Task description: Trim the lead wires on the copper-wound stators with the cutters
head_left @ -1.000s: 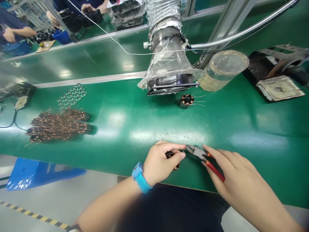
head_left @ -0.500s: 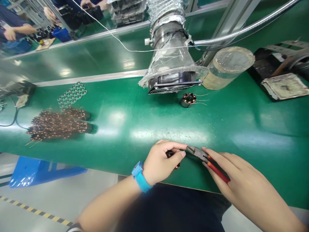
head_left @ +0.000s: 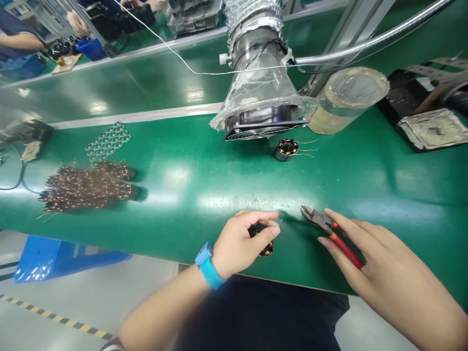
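My left hand (head_left: 236, 241), with a blue watch on its wrist, curls over a copper-wound motor stator (head_left: 266, 249) near the table's front edge. The hand partly hides this stator, and a small gap shows between thumb and index fingertips. Short wire ends show faintly by those fingertips. In my right hand (head_left: 380, 263) is a pair of diagonal cutters (head_left: 317, 220) with red handles, its jaws pointing left, apart from the stator. Another stator (head_left: 286, 149) stands upright farther back, with thin wire leads stretching to the right.
A fan (head_left: 265, 129) in a clear hood hangs over the green table (head_left: 175, 219). To its right are a clear round container (head_left: 347, 100) and a black tray (head_left: 409, 112). Several stators (head_left: 84, 187) cluster at left, near small metal rings (head_left: 108, 141). People work beyond the partition.
My right hand has drawn the cutters up and to the right, away from my left hand. My left thumb and index fingertips have parted slightly.
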